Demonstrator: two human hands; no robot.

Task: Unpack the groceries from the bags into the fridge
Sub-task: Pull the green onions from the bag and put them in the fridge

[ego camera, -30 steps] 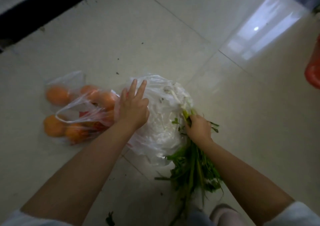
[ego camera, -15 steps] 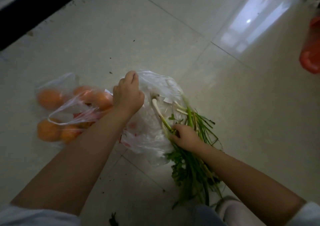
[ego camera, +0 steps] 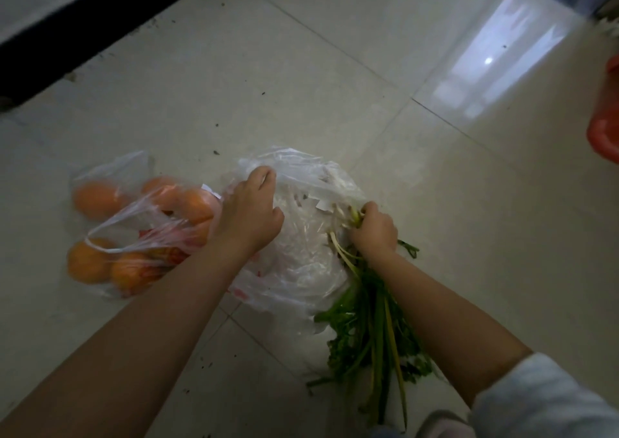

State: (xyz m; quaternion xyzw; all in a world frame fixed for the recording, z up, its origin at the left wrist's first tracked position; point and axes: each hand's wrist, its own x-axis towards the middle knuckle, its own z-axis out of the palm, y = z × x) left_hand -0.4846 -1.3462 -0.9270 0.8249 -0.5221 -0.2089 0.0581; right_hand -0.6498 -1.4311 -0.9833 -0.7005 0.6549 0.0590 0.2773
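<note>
A crumpled clear plastic bag (ego camera: pixel 301 256) lies on the tiled floor in the middle of the view. My left hand (ego camera: pixel 249 213) pinches its upper rim. My right hand (ego camera: pixel 373 231) is closed around the pale root ends of a bunch of leafy greens (ego camera: pixel 371 330), whose stems and leaves trail down toward me, outside the bag. To the left, a second clear bag (ego camera: pixel 110 176) holds several oranges (ego camera: pixel 97 199); it touches my left wrist.
A red plastic container (ego camera: pixel 606 129) shows at the right edge. A dark strip (ego camera: pixel 83 25) runs along the floor's upper left. Small bits of debris dot the pale tiles. A shoe (ego camera: pixel 442 424) appears at the bottom edge.
My left hand went from lying flat on the bag to gripping its rim. My right hand shifted up the greens to the root ends, near the bag's opening.
</note>
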